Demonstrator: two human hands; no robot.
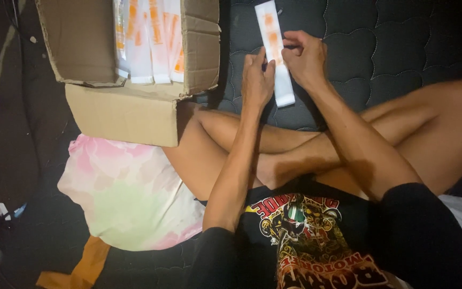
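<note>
The long white-and-orange packet (275, 51) runs lengthwise away from the sitter; right hand (305, 58) pinches its middle, left hand (256, 80) seems to press its near edge.

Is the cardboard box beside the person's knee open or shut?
Open: the cardboard box has its flaps folded out, showing white-and-orange packets standing inside.

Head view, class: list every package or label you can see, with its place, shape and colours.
Long packet: between both hands, narrow, clear with white and orange.
Packets in the box: upright in a row, same white and orange.
Cardboard box: upper left, open, brown.
</note>
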